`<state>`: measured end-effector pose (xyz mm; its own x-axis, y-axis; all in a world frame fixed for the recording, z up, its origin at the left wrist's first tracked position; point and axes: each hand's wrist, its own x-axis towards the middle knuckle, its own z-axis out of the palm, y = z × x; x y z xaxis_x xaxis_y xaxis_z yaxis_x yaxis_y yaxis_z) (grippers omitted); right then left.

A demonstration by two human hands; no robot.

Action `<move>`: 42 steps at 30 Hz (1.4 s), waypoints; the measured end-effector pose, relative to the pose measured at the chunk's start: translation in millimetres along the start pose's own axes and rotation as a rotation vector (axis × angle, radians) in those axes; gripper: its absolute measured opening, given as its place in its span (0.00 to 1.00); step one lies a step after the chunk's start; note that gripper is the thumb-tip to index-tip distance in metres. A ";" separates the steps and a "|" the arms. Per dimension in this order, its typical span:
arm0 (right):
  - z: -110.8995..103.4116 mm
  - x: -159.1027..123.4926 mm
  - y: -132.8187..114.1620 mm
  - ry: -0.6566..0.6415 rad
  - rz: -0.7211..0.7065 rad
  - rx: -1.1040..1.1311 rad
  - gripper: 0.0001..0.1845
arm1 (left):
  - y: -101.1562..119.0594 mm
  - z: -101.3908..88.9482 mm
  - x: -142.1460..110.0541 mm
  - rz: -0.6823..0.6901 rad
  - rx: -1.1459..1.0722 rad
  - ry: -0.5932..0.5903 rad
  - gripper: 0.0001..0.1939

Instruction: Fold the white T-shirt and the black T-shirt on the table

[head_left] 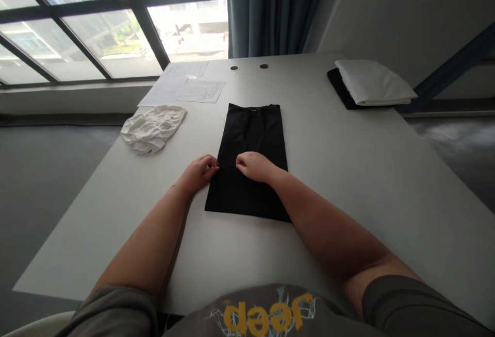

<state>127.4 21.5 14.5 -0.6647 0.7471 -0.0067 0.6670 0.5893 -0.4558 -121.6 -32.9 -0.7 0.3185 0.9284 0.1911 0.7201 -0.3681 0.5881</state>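
Observation:
A black folded shirt (247, 198) lies flat on the table in front of me as a narrow upright panel, its small neck label at the far end. A crosswise edge runs over its middle, between a far and a near part. My left hand (201, 169) pinches this edge at the shirt's left side, thumb and fingers closed together. My right hand (255, 166) rests over the shirt's middle, its fingertips closed on the same edge. The fabric under my right palm is hidden.
A crumpled white cloth (154, 128) lies on the white table (356, 172) at the left. Behind it are printed paper sheets (201, 90). A folded white garment (375, 82) sits on a black one (340, 89) at the back right. Two cable holes (234, 68) are near the far edge.

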 end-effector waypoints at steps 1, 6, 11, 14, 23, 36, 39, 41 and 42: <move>-1.8 -1.0 1.2 -0.010 -0.009 -0.009 0.07 | 1.2 -0.3 -0.6 -0.016 -0.015 0.002 0.07; -6.5 -4.6 7.7 -0.108 -0.078 -0.048 0.09 | 3.4 1.2 -2.3 -0.114 -0.030 0.002 0.08; -3.6 -5.6 4.4 -0.089 -0.056 -0.084 0.14 | 0.9 4.3 -0.2 -0.106 0.070 0.012 0.07; -4.0 -7.5 1.2 -0.059 -0.064 -0.087 0.17 | -0.1 4.7 1.0 -0.087 0.092 0.032 0.07; -10.8 -13.8 -4.2 -0.070 -0.083 -0.084 0.12 | 0.6 4.8 -1.8 0.090 0.111 -0.032 0.13; 3.4 -8.4 1.8 0.007 -0.033 -0.066 0.10 | -4.3 10.7 3.0 -0.039 0.230 0.006 0.09; 6.1 -7.0 3.8 0.030 -0.030 -0.047 0.10 | 9.9 7.6 0.0 -0.059 0.315 0.028 0.09; 8.6 -5.6 5.6 0.045 -0.058 -0.050 0.09 | 28.5 6.6 -6.3 -0.058 0.368 0.056 0.11; 9.9 -4.8 6.6 0.055 -0.074 -0.053 0.09 | 39.2 7.7 -10.6 -0.054 0.383 0.064 0.13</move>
<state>131.7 18.7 2.8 -0.6943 0.7158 0.0749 0.6346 0.6580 -0.4053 -92.0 -57.6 14.2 0.2431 0.9439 0.2235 0.9168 -0.2989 0.2648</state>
